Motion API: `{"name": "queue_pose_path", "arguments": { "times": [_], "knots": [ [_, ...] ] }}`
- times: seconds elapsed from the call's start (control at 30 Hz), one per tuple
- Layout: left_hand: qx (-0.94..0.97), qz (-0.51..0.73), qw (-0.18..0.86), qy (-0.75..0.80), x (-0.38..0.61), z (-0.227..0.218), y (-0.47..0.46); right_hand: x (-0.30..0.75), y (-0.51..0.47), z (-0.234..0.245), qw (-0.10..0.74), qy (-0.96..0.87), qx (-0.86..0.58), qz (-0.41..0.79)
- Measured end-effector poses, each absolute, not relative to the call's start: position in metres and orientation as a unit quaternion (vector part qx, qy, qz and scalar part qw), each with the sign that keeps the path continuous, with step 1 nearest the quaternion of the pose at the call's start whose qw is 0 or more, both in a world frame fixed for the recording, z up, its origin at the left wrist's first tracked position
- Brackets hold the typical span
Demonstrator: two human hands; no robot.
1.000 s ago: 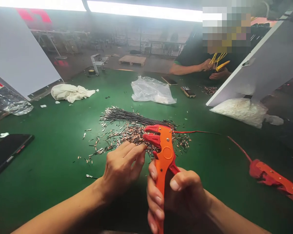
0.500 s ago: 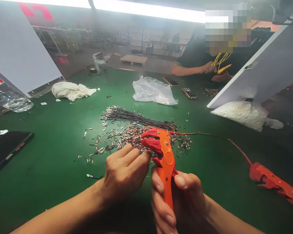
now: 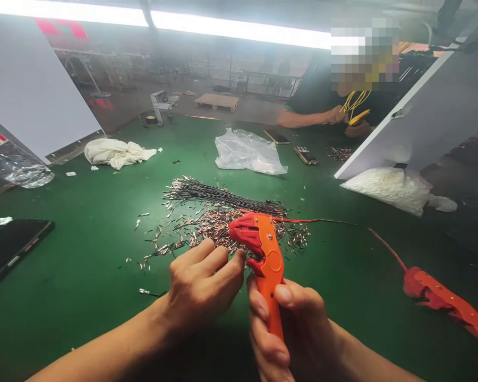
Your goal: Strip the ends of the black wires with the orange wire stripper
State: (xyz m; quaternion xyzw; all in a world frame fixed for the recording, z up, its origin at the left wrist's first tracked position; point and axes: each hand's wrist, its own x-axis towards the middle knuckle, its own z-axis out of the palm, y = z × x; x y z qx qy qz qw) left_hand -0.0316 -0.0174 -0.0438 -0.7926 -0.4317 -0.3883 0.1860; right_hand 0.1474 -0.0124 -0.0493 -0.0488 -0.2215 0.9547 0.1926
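My right hand is wrapped round the handle of an orange and red wire stripper, held upright with its red jaws pointing left. The jaws look closed together, where a gap showed before. Close to the jaws, my left hand has its fingers curled in a pinch; what they hold, if anything, is hidden behind them. Beyond the hands lies a heap of cut wire ends with copper and metal terminals. Behind that heap rests a bundle of black wires with metal terminals at the left end.
A second wire stripper lies right, a red cord running from it. A phone is at left, a cloth and plastic bag farther back. A white-filled bag sits by the right panel. A co-worker's hand holds yellow wires.
The jaws of the wire stripper have closed, and my right thumb and fingers have squeezed nearer the handle. My left hand stays almost in place. The whole view has shifted slightly.
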Motion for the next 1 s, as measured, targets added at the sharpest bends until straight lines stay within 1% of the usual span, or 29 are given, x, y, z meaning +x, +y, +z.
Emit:
{"name": "queue_pose_path", "arguments": {
  "times": [0.2, 0.43, 0.67, 0.83, 1.0],
  "knots": [
    [-0.798, -0.371, 0.191, -0.435, -0.030, -0.042, -0.017, 0.145, -0.017, -0.047, 0.211, -0.215, -0.103, 0.948],
    [-0.811, -0.379, 0.166, -0.414, -0.030, -0.046, -0.017, 0.143, -0.022, -0.051, 0.225, -0.198, -0.115, 0.947],
    [-0.822, -0.336, 0.136, -0.439, -0.031, -0.049, -0.014, 0.144, -0.016, -0.063, 0.225, -0.162, -0.115, 0.954],
    [-0.829, -0.339, 0.119, -0.429, -0.029, -0.050, -0.012, 0.143, -0.012, -0.063, 0.272, -0.204, -0.185, 0.922],
    [-0.831, -0.301, 0.136, -0.448, -0.030, -0.050, -0.010, 0.145, -0.008, -0.060, 0.279, -0.199, -0.201, 0.918]
  ]
}}
